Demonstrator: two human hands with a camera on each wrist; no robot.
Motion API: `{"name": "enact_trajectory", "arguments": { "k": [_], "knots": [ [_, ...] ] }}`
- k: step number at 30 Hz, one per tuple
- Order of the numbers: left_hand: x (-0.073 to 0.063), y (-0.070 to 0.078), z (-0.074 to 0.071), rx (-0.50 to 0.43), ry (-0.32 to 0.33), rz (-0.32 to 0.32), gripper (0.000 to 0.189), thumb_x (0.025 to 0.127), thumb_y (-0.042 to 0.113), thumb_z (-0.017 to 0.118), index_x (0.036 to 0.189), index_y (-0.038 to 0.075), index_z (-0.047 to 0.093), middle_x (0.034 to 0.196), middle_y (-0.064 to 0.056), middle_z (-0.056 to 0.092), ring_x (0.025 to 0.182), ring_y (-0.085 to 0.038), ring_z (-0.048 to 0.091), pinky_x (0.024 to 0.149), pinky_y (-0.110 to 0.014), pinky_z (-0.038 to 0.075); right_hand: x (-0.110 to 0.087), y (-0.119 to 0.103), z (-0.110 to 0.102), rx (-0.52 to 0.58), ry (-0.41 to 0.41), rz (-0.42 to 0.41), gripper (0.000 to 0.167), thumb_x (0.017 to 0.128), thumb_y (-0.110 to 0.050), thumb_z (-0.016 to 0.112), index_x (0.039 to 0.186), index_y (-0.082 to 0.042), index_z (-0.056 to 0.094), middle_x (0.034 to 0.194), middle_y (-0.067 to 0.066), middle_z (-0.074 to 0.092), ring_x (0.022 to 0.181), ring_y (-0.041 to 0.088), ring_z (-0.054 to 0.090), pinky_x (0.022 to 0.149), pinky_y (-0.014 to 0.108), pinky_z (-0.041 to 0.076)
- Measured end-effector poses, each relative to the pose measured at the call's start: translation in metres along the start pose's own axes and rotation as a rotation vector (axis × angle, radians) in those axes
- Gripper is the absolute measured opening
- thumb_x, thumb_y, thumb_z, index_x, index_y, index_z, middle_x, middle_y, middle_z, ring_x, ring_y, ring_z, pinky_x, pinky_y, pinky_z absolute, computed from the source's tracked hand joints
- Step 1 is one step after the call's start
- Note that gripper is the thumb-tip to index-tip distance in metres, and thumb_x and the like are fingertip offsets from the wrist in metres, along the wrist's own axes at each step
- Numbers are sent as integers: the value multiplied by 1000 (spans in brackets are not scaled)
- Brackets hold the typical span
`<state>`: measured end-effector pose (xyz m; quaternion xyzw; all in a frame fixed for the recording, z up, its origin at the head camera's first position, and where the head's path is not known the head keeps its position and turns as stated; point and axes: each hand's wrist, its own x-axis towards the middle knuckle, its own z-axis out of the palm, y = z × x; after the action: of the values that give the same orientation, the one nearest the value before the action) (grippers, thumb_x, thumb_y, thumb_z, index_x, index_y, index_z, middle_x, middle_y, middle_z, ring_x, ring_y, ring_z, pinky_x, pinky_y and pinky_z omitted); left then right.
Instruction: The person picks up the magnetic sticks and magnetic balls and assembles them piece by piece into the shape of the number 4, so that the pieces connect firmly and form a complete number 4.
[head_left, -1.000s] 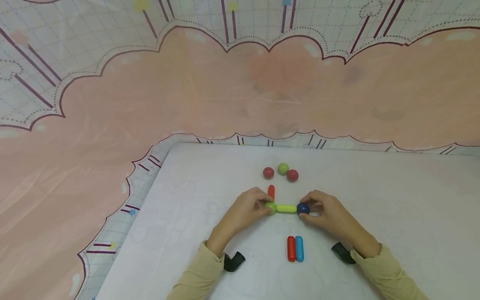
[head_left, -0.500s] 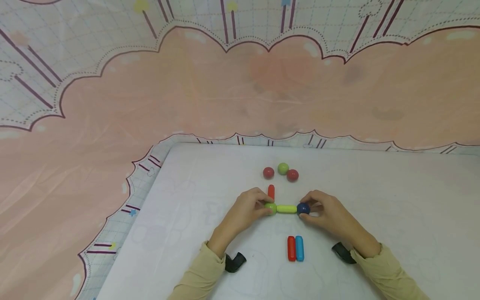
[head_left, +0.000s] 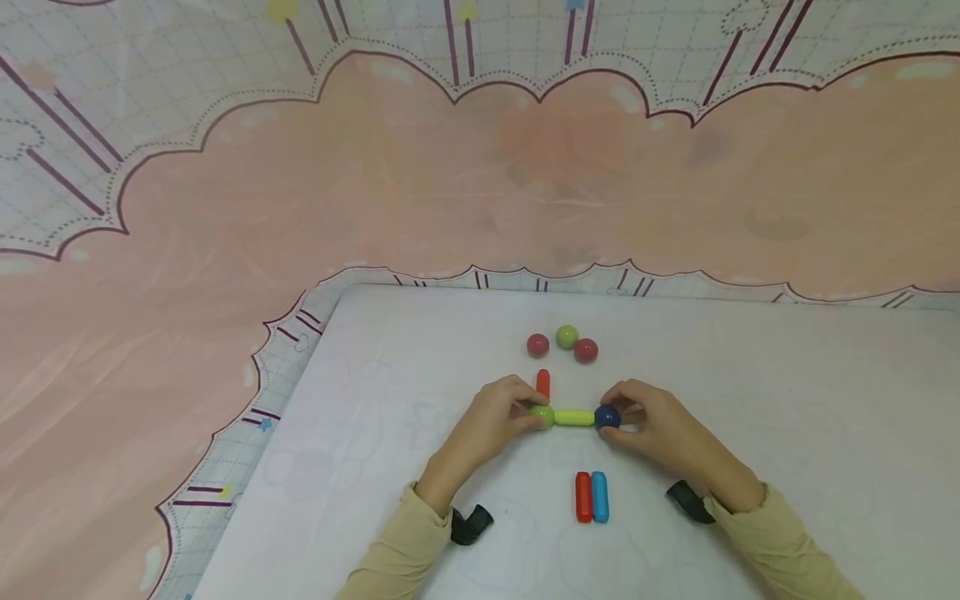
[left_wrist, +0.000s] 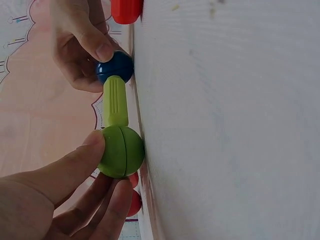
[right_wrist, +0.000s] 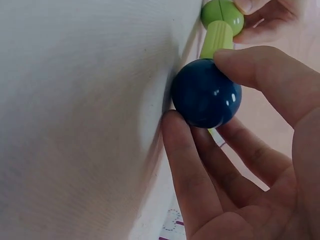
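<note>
A green ball (head_left: 542,416) is pinched between the thumb and fingers of my left hand (head_left: 497,419). My right hand (head_left: 651,421) pinches a dark blue ball (head_left: 607,417) the same way. Between the two balls runs a ribbed yellow-green rod (head_left: 574,417), its ends meeting both of them, as the left wrist view also shows along the rod (left_wrist: 116,102). From the green ball a red rod (head_left: 543,383) points toward the far edge, its near end partly behind my left fingers.
Beyond the hands lie two red balls (head_left: 537,345) and a loose green ball (head_left: 567,337) on the white tabletop (head_left: 420,333). Nearer me, a second red rod (head_left: 583,497) and a blue rod (head_left: 600,497) lie side by side. Black wrist pieces (head_left: 472,525) stick out by both sleeves.
Almost nothing differs. Both hands keep their pinch on the green and blue balls, and the right wrist has shifted very slightly to the right.
</note>
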<state>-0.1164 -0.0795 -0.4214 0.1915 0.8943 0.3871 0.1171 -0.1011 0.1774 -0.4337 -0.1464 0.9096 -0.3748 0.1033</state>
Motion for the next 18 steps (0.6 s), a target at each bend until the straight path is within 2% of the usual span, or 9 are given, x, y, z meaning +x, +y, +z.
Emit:
{"name": "enact_trajectory", "arguments": {
  "k": [10, 18],
  "knots": [
    [-1, 1, 0, 1, -1, -19, 26, 85, 16, 79, 111, 12, 76, 102, 3, 67, 89, -11, 62, 81, -23, 53, -3, -3, -4, -17, -19, 1, 36, 83, -17, 81, 114, -10, 64, 108, 0, 66, 101, 19, 63, 92, 43, 56],
    [-2, 0, 2, 16, 8, -25, 27, 85, 16, 79, 111, 12, 76, 100, 3, 66, 87, -10, 62, 80, -21, 53, -12, -11, -6, -123, 31, -35, 40, 80, -20, 84, 114, -11, 65, 110, 1, 64, 103, 22, 63, 92, 43, 56]
  ]
}}
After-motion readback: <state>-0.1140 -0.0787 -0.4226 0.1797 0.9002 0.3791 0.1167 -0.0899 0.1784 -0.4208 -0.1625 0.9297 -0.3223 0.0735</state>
